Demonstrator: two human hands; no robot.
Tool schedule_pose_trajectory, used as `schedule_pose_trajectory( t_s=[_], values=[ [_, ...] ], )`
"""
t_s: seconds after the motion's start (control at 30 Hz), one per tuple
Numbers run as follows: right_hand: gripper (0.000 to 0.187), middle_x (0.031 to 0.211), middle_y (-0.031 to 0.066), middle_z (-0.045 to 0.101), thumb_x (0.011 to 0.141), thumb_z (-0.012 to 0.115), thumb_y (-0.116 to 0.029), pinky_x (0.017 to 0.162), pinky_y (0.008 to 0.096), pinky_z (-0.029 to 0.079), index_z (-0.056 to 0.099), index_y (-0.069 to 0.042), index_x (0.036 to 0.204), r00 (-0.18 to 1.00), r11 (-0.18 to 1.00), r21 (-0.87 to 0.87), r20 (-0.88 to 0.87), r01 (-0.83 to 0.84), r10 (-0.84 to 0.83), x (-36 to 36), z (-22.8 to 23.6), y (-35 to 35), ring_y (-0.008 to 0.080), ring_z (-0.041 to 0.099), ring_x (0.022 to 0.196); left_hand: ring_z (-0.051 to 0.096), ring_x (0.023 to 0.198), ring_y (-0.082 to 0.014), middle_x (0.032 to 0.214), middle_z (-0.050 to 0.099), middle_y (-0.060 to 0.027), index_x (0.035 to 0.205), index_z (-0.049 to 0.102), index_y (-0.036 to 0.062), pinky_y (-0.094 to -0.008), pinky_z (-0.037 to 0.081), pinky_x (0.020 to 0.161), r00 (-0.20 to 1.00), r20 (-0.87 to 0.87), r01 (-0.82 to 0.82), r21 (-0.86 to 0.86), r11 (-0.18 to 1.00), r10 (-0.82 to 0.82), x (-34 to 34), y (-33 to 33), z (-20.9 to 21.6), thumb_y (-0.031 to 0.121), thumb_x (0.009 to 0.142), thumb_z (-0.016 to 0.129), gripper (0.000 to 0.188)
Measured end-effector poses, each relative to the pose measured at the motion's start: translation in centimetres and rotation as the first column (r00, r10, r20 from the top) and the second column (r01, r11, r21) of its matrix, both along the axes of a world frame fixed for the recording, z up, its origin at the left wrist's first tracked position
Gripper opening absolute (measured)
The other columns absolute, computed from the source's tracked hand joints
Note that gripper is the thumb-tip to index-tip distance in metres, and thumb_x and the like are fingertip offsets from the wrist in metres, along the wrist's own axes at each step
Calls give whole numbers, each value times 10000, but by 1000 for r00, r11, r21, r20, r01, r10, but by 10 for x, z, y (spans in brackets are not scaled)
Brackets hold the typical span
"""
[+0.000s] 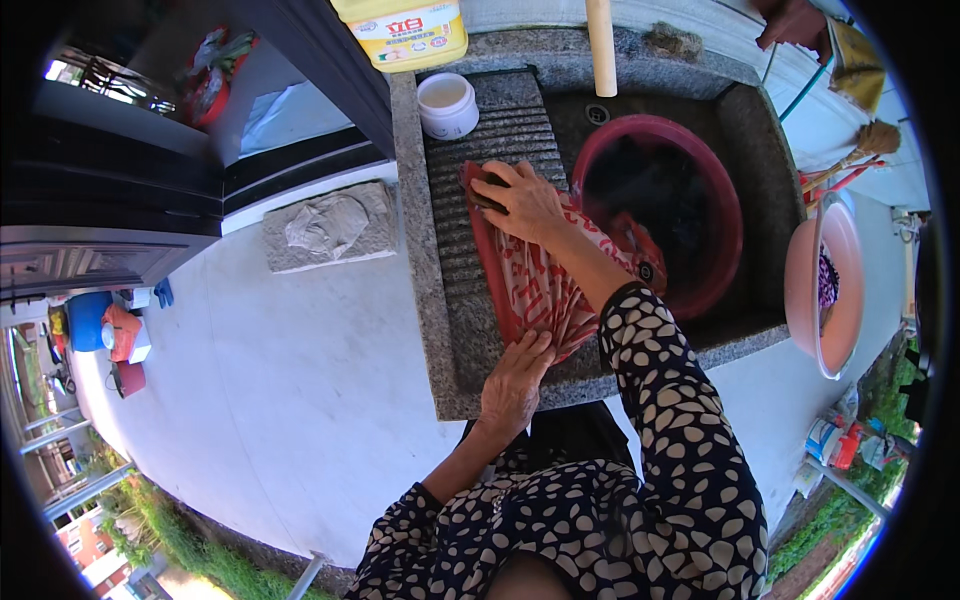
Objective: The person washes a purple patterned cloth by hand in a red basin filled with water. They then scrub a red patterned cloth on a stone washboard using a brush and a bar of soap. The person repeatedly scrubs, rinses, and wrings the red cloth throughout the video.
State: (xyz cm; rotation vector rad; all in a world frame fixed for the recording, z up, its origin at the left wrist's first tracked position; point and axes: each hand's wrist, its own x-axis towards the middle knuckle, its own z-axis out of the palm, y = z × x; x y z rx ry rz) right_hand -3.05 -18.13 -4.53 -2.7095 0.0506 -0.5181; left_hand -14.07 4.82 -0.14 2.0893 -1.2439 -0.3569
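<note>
A wet red-and-white patterned garment [535,285] lies over the ribbed stone washboard [445,240] of a stone sink. Its right part trails over into a dark red basin [738,215] of dark water, where a round button shows. Gripping the near edge of the cloth is my left hand [515,385], its fingers bent over the fabric. At the far end of the garment, my right hand [522,205] curls round a small dark object pressed onto the red border; the fingers hide most of it, so its kind is unclear.
A white tub [447,106] stands on the washboard's far end, with a yellow jug [408,35] behind it. A pale wooden stick [601,50] juts over the sink's far side. To the right is a pink basin [800,290] with cloth in it; left, a stone slab [375,225] on the floor.
</note>
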Motion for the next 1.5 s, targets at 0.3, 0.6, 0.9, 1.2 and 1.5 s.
schedule_pose_trajectory(
  t_s=[0.3, 0.6, 0.9, 1.2, 1.5],
  values=[
    [476, 1327, 56, 491, 720, 757, -251, 802, 440, 510, 638, -167, 1174, 916, 916, 43, -14, -400, 401, -102, 36, 56, 288, 530, 989, 641, 1066, -295, 1109, 672, -138, 994, 655, 16, -397, 515, 918, 994, -105, -42, -31, 999, 39, 1, 21, 7, -38, 791, 613, 215],
    [349, 1234, 8, 508, 753, 711, -262, 782, 377, 526, 674, -185, 1091, 999, 1000, 26, -54, -8, 9, 1, 13, 19, 271, 534, 998, 634, 1091, -302, 1126, 665, -144, 963, 645, 27, -376, 539, 903, 991, -134, -38, -89, 995, 25, -2, 6, 2, -70, 793, 569, 210],
    [367, 1221, 17, 516, 745, 731, -279, 780, 396, 533, 665, -184, 1093, 980, 981, 19, -32, -195, 195, -74, 23, 48, 273, 526, 1036, 615, 1122, -281, 1149, 657, -126, 989, 628, 41, -357, 524, 934, 993, -110, -33, -28, 999, 30, 1, 12, 4, -62, 788, 568, 233],
    [368, 1187, 15, 535, 749, 723, -283, 806, 412, 526, 676, -195, 1104, 977, 978, 87, -82, -189, 196, -31, 32, 35, 291, 539, 992, 615, 1132, -281, 1157, 658, -125, 988, 626, 44, -365, 524, 940, 994, -96, -58, -34, 998, 55, 4, 7, 1, -88, 770, 561, 262],
    [390, 1247, 43, 522, 760, 725, -281, 867, 413, 510, 671, -167, 1128, 995, 991, 104, 53, -87, 82, -11, -3, 18, 290, 538, 1043, 653, 1022, -280, 1080, 677, -115, 957, 633, 35, -376, 547, 852, 993, -62, -102, -68, 992, 98, -2, 2, 1, -61, 770, 595, 213]
  ],
)
